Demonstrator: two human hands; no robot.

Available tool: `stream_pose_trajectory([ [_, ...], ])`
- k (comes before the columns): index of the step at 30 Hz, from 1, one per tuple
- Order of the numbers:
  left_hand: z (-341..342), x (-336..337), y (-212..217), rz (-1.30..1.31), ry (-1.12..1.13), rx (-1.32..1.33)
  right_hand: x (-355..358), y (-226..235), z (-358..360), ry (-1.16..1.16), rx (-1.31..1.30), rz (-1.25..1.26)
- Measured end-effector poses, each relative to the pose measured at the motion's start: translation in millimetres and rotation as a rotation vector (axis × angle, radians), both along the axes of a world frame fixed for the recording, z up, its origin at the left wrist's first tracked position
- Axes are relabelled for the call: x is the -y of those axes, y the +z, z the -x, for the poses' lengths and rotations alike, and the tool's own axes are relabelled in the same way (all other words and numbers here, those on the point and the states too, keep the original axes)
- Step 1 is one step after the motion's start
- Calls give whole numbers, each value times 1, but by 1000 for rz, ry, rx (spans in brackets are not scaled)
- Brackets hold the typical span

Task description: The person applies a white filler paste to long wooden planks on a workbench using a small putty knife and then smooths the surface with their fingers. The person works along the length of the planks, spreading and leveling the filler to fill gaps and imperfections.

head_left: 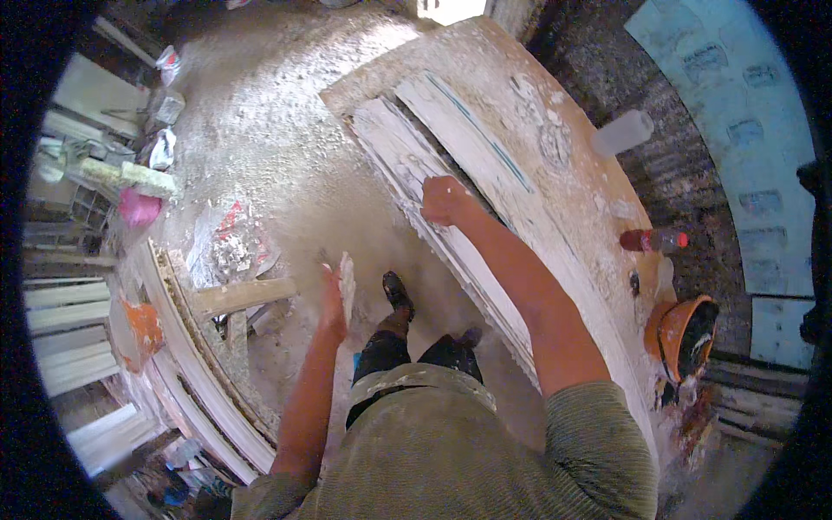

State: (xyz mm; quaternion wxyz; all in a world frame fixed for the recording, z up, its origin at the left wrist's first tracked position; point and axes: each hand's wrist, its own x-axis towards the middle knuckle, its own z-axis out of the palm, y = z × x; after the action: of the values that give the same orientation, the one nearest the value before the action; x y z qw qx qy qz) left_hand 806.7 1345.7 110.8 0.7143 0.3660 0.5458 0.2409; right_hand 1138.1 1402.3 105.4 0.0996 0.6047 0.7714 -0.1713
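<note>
My left hand (333, 303) hangs over the floor, left of the bench, closed around a flat, whitish plaster-coated piece (347, 279); its exact kind is unclear. My right hand (445, 201) reaches forward over a long white plaster-covered strip (392, 143) along the near edge of the bench. Its fingers are curled down against the strip, and anything inside them is hidden. Beside that strip, across a dark gap, lies a second long pale strip (464, 130) with thin blue-green lines on it.
The plaster-smeared bench (598, 251) runs along my right. On its far side stand a translucent container (626, 133), a red bottle (652, 240) and an orange bucket (685, 334). At left are a wooden beam (247, 296), a curved white-edged bench (204, 347) and a pink bag (139, 207).
</note>
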Motion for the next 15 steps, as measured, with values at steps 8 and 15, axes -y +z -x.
stream_pose_trajectory([
  [8, -12, -6, 4, -10, 47, 116, 214, -13, -13, -283, -40, 293],
  [15, -42, 40, 16, 182, 52, 74, 287, 24, -5, -322, -80, 232],
])
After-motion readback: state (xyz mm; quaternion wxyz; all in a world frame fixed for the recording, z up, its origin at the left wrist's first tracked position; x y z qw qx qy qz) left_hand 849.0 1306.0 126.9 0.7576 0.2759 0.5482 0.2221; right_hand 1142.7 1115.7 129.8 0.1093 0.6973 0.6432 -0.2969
